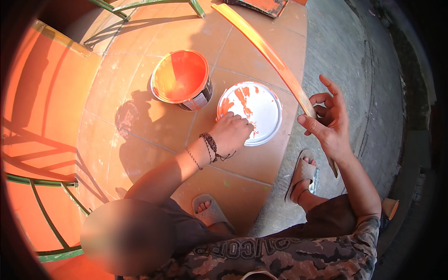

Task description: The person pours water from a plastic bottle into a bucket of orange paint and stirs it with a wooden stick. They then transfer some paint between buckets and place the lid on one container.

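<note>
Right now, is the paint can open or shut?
Open. The paint can stands upright with orange paint showing inside, and its white lid lies flat on the tiles beside it, under the left hand.

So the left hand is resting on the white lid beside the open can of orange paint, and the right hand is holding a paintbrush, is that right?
Not quite. In the head view the right hand holds a long, paint-coated stirring stick, not a paintbrush. The rest stands: the left hand rests on the white lid beside the open can of orange paint.
</note>
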{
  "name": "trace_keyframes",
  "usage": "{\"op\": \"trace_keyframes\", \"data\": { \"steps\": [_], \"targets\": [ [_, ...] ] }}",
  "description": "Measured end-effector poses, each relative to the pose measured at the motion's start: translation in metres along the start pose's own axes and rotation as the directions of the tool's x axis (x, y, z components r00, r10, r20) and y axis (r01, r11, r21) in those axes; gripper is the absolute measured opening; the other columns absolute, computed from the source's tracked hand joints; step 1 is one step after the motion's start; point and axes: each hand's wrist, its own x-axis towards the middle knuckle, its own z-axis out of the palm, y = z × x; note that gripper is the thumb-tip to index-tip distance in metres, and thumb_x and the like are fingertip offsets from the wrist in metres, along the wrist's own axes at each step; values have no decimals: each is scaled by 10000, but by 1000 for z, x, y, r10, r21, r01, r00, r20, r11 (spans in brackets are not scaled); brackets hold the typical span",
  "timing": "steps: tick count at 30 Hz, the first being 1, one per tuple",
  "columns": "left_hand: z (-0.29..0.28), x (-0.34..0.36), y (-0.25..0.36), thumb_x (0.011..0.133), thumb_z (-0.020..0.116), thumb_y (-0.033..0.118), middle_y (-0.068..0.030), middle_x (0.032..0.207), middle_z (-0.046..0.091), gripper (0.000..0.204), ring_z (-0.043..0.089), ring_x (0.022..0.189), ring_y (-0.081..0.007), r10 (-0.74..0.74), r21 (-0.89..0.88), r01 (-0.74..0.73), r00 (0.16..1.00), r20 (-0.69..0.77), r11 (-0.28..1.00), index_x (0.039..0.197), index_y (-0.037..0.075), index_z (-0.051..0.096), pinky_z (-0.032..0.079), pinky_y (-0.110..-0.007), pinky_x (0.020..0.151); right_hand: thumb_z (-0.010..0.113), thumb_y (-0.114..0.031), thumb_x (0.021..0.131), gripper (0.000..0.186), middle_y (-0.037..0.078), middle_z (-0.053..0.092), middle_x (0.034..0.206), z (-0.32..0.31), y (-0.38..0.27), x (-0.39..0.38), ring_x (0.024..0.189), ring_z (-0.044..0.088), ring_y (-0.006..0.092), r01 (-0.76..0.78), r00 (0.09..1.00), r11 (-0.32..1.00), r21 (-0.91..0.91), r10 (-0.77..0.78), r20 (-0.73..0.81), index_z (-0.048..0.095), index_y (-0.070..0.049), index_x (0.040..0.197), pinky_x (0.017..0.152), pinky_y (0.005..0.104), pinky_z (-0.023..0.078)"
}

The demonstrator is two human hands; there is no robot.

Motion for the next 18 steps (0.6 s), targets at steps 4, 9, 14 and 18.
{"op": "trace_keyframes", "data": {
  "steps": [4, 9, 14, 18],
  "targets": [
    [-6, 49, 16, 886, 601, 330, -149, 1087, 595, 370, 534, 1093, -300, -91, -73, 78, 975, -204, 994, 1132, 54, 615, 393, -433, 950, 758, -11, 766, 857, 79, 521, 1022, 2, 8, 9, 790, 620, 140, 19, 999, 1000, -6, -19, -27, 249, -28, 1455, 534, 229, 520],
    [38, 60, 0, 894, 406, 654, -189, 1500, 278, 772, 192, 1408, -390, -136, 172, 201, 935, -328, 964, 1447, 116, 368, 125, -620, 1100, 756, -11, 764, 850, 81, 524, 1021, 5, 5, 15, 769, 620, 141, 31, 999, 999, -25, -32, -37, 257, -22, 1452, 521, 230, 508],
    [34, 60, 8, 878, 398, 698, -205, 1538, 225, 818, 156, 1428, -408, -166, 119, 217, 927, -336, 969, 1464, 129, 358, 80, -660, 1098, 760, -15, 767, 841, 79, 521, 1017, 5, 7, 20, 773, 621, 148, 29, 999, 998, -48, -31, -38, 265, -18, 1447, 523, 234, 509],
    [37, 54, 14, 866, 399, 705, -233, 1535, 210, 831, 140, 1427, -430, -229, 77, 269, 914, -334, 960, 1466, 131, 359, 61, -682, 1084, 762, -21, 771, 832, 78, 517, 1019, 8, 9, 16, 780, 619, 149, 34, 999, 999, -29, -34, -27, 273, -18, 1443, 557, 237, 516]
  ]
}}
